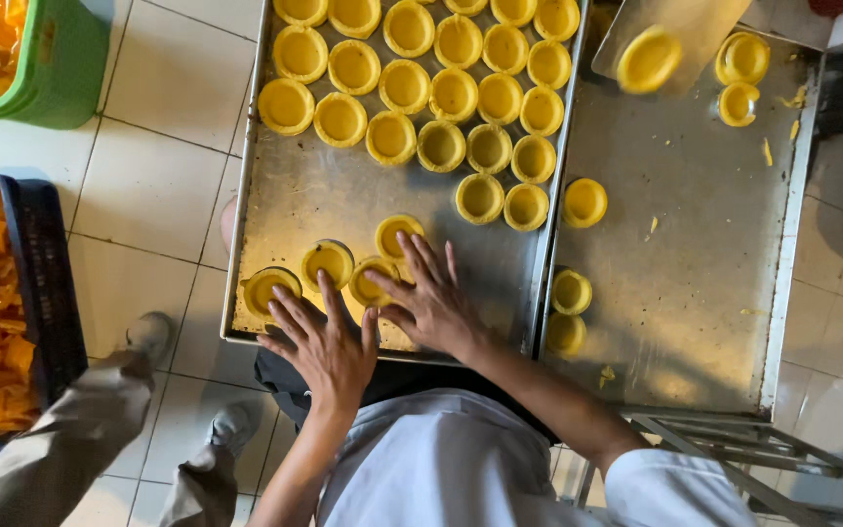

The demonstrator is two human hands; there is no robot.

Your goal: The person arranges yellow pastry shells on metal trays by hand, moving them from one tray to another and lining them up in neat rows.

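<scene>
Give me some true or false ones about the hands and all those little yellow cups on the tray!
1. Both hands lie flat on the metal tray, fingers spread. True: the left hand and the right hand rest palms down near its front edge.
2. The right hand holds a spoon. False: it holds nothing and lies beside a yellow pastry shell.
3. The yellow shells fill the whole tray. False: rows crowd the far part, and a bare stretch lies in the middle.
4. A green tub stands on the tiled floor at the upper left. True.
5. The second tray on the right is packed with shells. False: only a few lie there.
</scene>
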